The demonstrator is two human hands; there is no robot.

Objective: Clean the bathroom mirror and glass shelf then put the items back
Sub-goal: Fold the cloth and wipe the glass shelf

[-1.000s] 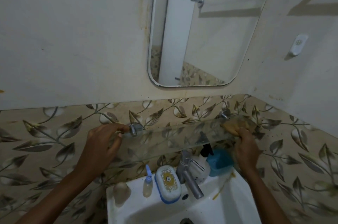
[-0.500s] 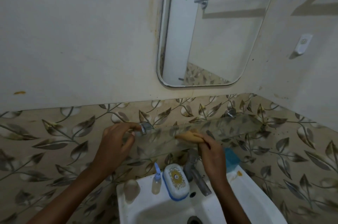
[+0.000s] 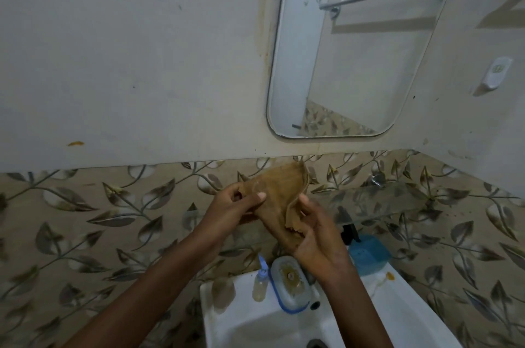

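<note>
Head view shows your left hand [image 3: 238,205] and right hand [image 3: 315,236] both pinching the brown cloth [image 3: 279,191] above the sink [image 3: 397,299]. The glass shelf [image 3: 377,197] sits right of the cloth; lean hard there and it may slip its brackets onto the items below.

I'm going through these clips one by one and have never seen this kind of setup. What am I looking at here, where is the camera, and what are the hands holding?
There is no machine: a person wears a wide-angle camera on the head, so it looks forward and down at their own bare hands. The left hand and right hand together hold a brown cloth, spread between them in front of the leaf-patterned tiles. Above hangs the mirror; the glass shelf runs along the wall to the right. Below, on the white sink rim, stand a small bottle, a soap dish and a blue container.
</note>
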